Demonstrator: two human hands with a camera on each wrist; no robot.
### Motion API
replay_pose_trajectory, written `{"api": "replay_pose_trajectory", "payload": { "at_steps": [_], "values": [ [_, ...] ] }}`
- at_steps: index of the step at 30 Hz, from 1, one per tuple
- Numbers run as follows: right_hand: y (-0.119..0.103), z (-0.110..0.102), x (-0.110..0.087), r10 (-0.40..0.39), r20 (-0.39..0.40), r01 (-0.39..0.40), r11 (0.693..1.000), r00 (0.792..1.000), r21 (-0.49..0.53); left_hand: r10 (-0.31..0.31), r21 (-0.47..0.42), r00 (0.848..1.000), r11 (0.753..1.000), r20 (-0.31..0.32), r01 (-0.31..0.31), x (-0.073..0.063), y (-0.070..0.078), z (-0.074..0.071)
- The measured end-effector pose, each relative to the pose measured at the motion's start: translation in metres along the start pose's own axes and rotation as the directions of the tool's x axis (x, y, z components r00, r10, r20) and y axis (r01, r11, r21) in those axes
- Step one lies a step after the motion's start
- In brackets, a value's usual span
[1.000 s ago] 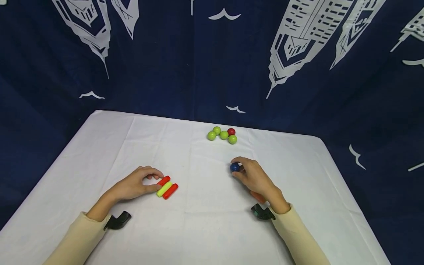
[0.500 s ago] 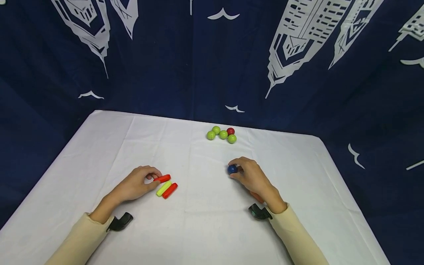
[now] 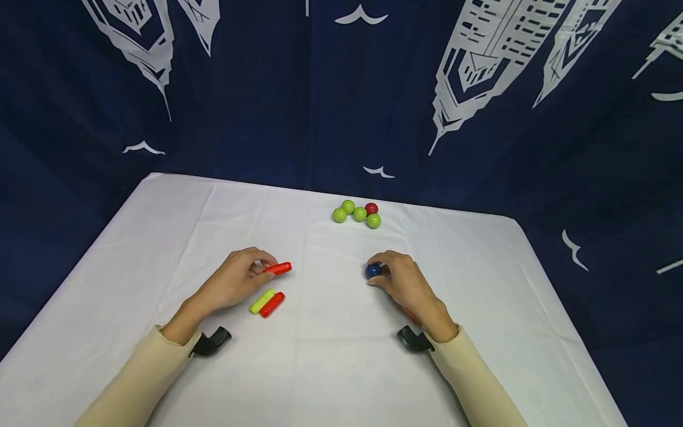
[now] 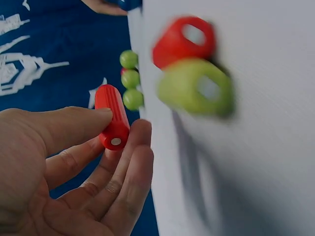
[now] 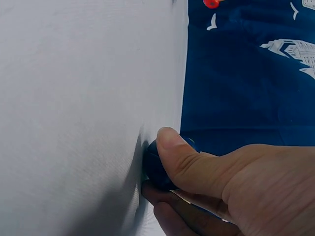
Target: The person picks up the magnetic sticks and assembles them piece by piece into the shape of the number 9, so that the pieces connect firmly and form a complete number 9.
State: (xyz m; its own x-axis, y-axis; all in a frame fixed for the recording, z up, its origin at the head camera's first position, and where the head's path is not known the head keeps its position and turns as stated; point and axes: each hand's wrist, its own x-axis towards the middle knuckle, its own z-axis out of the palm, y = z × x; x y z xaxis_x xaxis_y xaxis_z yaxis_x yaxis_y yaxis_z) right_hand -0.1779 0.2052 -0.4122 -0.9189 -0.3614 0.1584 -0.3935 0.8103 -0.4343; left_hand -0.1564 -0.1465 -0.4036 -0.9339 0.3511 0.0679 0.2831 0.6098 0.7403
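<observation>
My left hand (image 3: 237,279) pinches a short red rod (image 3: 280,268) between thumb and fingers, above the table. In the left wrist view the red rod (image 4: 115,115) is ribbed, with a silvery disc in its end. Just below that hand a yellow-green rod (image 3: 262,301) and a second red rod (image 3: 273,305) lie side by side. On the right, my right hand (image 3: 402,281) grips a dark blue ball (image 3: 373,271) low over the cloth. The right wrist view has the thumb across the blue ball (image 5: 156,164), covering much of it.
Several green balls (image 3: 360,214) and a red ball (image 3: 371,208) sit in a cluster near the table's back edge. An orange rod (image 3: 412,315) lies partly hidden under my right wrist. A navy curtain (image 3: 267,118) hangs behind the white-clothed table (image 3: 341,379).
My left hand has taken the upper red rod from the row of three, turned it, and moved it up and right. The right hand shifted slightly left with the blue ball.
</observation>
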Motion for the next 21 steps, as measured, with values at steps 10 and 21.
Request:
{"api": "replay_pose_trajectory", "payload": {
  "at_steps": [10, 21],
  "values": [
    [-0.001, -0.002, 0.007, 0.034, 0.042, -0.035, 0.999, 0.999, 0.019, 0.055, -0.065, 0.998, 0.996, -0.004, -0.055, 0.035, 0.052, 0.025],
    [-0.001, 0.000, 0.006, 0.056, 0.035, -0.058, 0.998, 0.998, 0.034, 0.028, -0.051, 1.000, 0.998, 0.011, -0.027, 0.076, 0.080, 0.071]
  ]
}}
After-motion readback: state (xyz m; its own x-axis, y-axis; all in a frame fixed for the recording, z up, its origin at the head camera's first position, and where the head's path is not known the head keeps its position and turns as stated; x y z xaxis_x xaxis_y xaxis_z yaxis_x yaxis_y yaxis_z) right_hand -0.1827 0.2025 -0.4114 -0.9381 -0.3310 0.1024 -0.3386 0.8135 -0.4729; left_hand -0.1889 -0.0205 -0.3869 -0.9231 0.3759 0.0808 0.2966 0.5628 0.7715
